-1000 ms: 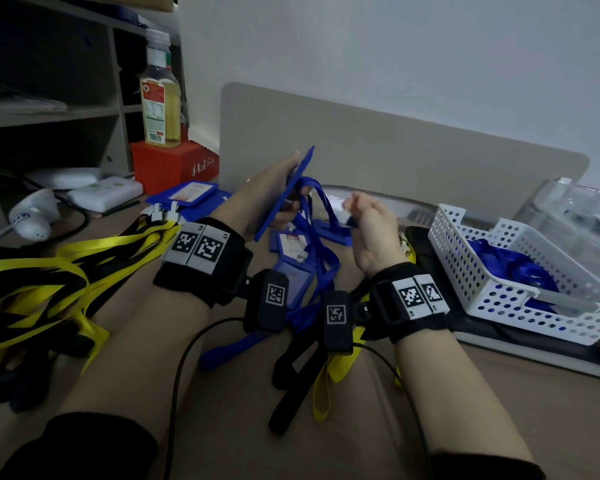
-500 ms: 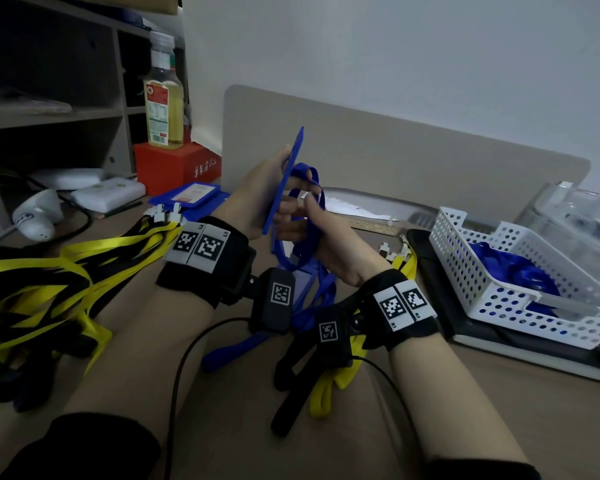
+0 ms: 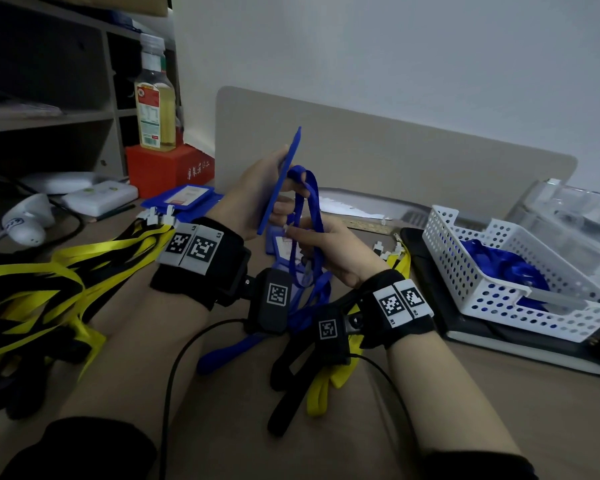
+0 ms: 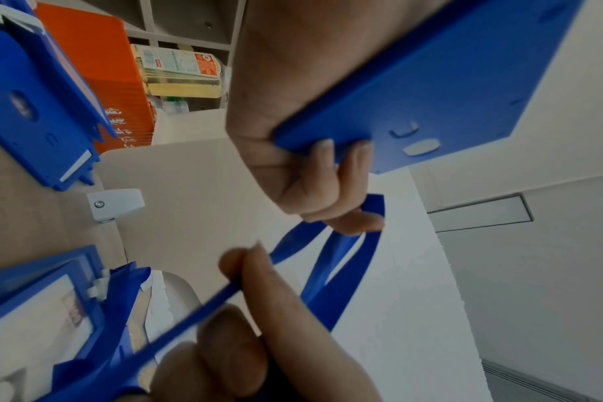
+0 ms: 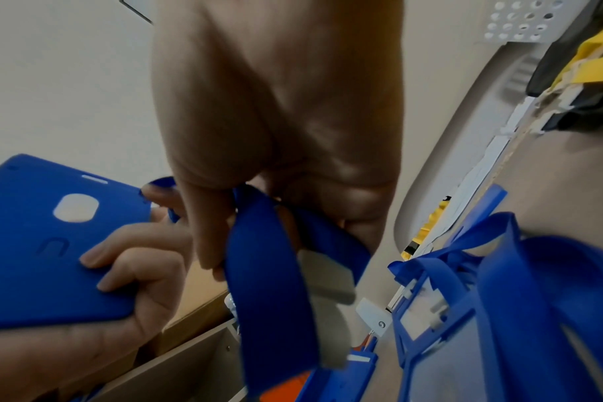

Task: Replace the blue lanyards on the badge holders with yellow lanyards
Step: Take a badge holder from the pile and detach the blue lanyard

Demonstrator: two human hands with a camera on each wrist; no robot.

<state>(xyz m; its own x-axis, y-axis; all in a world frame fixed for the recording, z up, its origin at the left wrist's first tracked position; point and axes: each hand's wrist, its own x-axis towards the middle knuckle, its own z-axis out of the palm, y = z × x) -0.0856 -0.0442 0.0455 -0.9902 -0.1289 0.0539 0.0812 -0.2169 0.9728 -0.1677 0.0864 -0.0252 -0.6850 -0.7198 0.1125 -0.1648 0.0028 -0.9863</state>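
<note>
The blue badge holder (image 3: 280, 180) is up in the air above the counter (image 3: 465, 410), tilted edge-on toward the head camera, and the left hand (image 3: 257, 188) has it clamped, fingers curled over its lower edge with the fingertips (image 4: 327, 152) pressed on its flat back. A blue lanyard (image 3: 307, 209) loops right beside the holder, draped over one left finger at the top, its two strands running down between the wrists. The right hand (image 3: 329, 247) sits just below and to the right of the holder, its grip a pinch: thumb and forefinger squeezed on one strand, which stretches taut in the left wrist view. From the right wrist view the strap (image 5: 272, 272) folds broad under the right fingers (image 5: 203, 231), with a pale clip piece (image 5: 327, 274) beside it; whether that clip is on or off the holder, I can't tell. Below the hands, more blue badge holders (image 3: 284, 247) and blue straps lie in a heap on the counter. Off to the left, a sprawl of yellow lanyards (image 3: 49, 282) with black sections; another yellow one (image 3: 326, 386) lies under the right wrist. On the right, a white perforated basket (image 3: 520, 306) holds a bundle of blue lanyards (image 3: 499, 268). Back left, a bottle (image 3: 155, 98) stands on a red box (image 3: 167, 171).
</note>
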